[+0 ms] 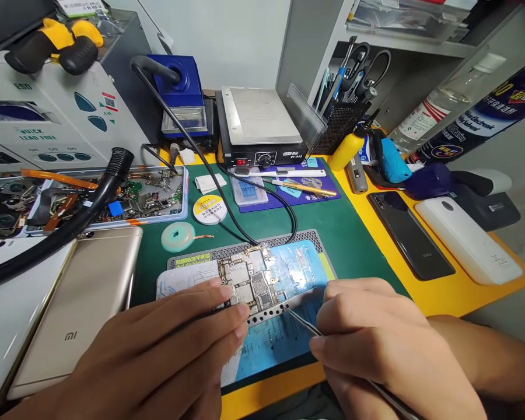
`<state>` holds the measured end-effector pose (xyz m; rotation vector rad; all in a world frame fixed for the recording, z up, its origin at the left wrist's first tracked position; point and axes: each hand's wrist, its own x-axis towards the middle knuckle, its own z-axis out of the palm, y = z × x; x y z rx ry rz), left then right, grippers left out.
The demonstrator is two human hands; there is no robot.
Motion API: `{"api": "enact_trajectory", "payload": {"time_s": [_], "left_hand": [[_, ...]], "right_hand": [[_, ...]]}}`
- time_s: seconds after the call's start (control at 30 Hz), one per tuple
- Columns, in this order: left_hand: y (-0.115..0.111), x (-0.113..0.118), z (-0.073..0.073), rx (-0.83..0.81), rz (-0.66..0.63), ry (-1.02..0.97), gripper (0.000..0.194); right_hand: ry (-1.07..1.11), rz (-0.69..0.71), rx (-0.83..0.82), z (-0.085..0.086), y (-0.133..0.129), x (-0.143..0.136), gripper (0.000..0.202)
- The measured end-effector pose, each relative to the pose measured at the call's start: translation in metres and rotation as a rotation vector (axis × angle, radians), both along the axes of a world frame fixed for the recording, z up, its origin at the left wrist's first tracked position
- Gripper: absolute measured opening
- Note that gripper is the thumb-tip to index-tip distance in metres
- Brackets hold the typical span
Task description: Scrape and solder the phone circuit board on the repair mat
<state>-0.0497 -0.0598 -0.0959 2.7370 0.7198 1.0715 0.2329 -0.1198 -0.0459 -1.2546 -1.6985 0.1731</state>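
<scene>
A phone circuit board [249, 280] lies on the blue-and-white mat [297, 265], with a perforated metal strip [266, 315] along its near edge. My left hand [175, 338] rests its outstretched fingers on the board's left part and the strip; its thumb is hidden. In my right hand [376, 338] I grip a pair of slim metal tweezers [304, 322]. Their tip points left and meets the strip close to the board's lower right corner. Whether the tip holds anything is too small to tell.
Behind the mat stand a heating plate [262, 116] and a blue soldering-iron stand [177, 87]. A black cable loops down to the mat. A thick black hose [83, 210] crosses the left side above phones and a parts tray [184, 192]. Phones [411, 233] lie right.
</scene>
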Motion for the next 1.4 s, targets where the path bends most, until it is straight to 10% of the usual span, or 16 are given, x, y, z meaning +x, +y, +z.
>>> {"api": "enact_trajectory", "payload": {"time_s": [0.2,0.43,0.73,1.17,1.4], "left_hand": [[0.017,0.008,0.021,0.066,-0.115,0.020,0.039],[0.002,0.001,0.003,-0.004,-0.067,-0.014,0.045],[0.005,-0.022,-0.010,-0.008,-0.137,0.068,0.073],[0.023,0.005,0.026,0.065,-0.126,0.058,0.037],[0.011,0.003,0.010,0.047,-0.085,0.042,0.032]], "right_hand": [[0.017,0.016,0.015,-0.004,0.003,-0.001,0.031],[0.045,0.031,0.088,-0.005,0.008,0.004,0.029],[-0.165,0.177,0.028,0.035,0.053,0.005,0.030],[0.052,-0.082,-0.041,0.007,0.000,-0.001,0.029],[0.020,-0.028,-0.059,0.009,-0.001,0.005,0.029]]}}
